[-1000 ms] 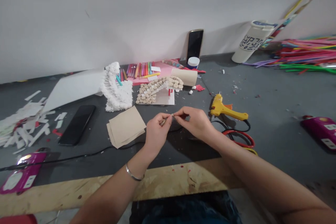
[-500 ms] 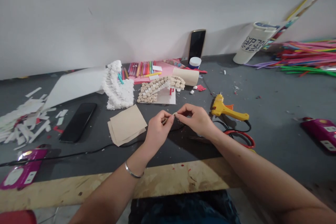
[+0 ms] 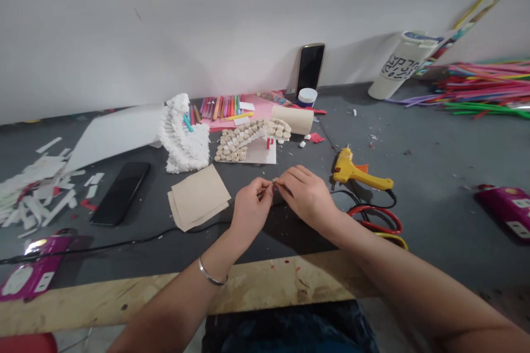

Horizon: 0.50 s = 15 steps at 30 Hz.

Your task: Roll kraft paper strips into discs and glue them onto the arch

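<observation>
My left hand and my right hand meet fingertip to fingertip above the dark table. Both are closed in a pinch on a tiny pale paper roll, mostly covered by the fingers. Just beyond them stands a small model staircase faced with beige rolled coils on a white base. Left of my left hand lie a few beige paper squares, stacked askew. A yellow glue gun rests to the right of my right hand, near red-handled scissors or pliers partly behind my wrist.
A white textured model, markers, a cardboard tube and a white-lidded jar stand behind. A black phone and white scraps lie left. A tumbler and pipe cleaners are right. A black cable crosses the front.
My right hand has turned over slightly, its fingers now folded closer together around the small roll. My left hand stays almost in place.
</observation>
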Tool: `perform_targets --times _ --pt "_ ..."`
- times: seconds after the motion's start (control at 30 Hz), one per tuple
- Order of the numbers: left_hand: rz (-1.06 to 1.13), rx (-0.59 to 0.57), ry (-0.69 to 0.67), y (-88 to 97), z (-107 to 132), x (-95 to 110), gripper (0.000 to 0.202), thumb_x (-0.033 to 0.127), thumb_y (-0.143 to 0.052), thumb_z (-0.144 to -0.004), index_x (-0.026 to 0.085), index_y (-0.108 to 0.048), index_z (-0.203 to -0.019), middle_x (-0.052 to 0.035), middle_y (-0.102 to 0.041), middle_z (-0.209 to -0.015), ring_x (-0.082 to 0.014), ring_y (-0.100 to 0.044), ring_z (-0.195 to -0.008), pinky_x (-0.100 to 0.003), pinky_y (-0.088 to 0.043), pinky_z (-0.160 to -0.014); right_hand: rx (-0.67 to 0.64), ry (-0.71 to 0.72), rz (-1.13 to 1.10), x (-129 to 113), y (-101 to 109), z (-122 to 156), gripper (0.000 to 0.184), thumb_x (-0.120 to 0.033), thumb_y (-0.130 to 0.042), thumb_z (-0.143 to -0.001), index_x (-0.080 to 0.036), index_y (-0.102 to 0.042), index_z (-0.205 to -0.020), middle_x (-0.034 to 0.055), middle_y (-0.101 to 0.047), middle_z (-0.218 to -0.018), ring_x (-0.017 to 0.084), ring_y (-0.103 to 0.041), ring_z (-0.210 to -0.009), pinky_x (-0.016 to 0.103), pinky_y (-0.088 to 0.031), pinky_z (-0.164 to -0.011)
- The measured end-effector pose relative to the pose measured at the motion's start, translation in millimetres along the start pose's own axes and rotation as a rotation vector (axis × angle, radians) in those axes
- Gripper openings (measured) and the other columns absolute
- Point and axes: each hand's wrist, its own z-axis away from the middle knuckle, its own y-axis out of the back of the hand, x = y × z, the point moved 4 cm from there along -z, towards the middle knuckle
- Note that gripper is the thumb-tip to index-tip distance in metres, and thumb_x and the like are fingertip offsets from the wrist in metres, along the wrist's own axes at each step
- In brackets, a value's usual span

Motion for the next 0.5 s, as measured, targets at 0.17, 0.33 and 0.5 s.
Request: perform_targets --times 0.17,0.33,0.5 --pt "0.050 0.050 0.007 2.5 -2.3 -4.4 0.020 0.034 -0.052 -0.089 0.019 -0.058 -0.078 0.0038 -0.056 -0.059 -0.0116 -0.053 -0.056 -0.023 -0.040 -0.056 -0.031 0.097 0.003 -5.1 2.6 -2.0 0.026 -0.013 -0.044 -0.094 -0.016 -0.064 -0.078 0.0109 -0.068 -0.081 0.021 -0.056 -0.077 0.034 -0.047 -0.073" --pt "-0.044 0.008 -0.062 4.9 -1.0 -0.5 0.017 0.031 -0.053 -0.089 0.019 -0.062 -0.081 0.0023 -0.061 -0.065 -0.0123 -0.056 -0.062 -0.023 -0.040 -0.061 -0.053 -0.153 -0.355 18.0 3.9 -2.6 0.013 -0.018 -0.058 -0.088 -0.019 -0.064 -0.076 0.0044 -0.068 -0.078 0.018 -0.061 -0.076 0.030 -0.048 -0.069" --pt "-0.115 -0.031 -0.109 7.1 0.3 2.5 0.018 0.031 -0.051 -0.091 0.020 -0.064 -0.086 0.0017 -0.064 -0.070 -0.0130 -0.058 -0.066 -0.024 -0.041 -0.064 -0.168 -0.398 -0.571 29.3 -2.1 -0.7 0.012 -0.022 -0.065 -0.082 -0.021 -0.070 -0.093 0.0023 -0.073 -0.089 0.016 -0.066 -0.078 0.028 -0.050 -0.071"
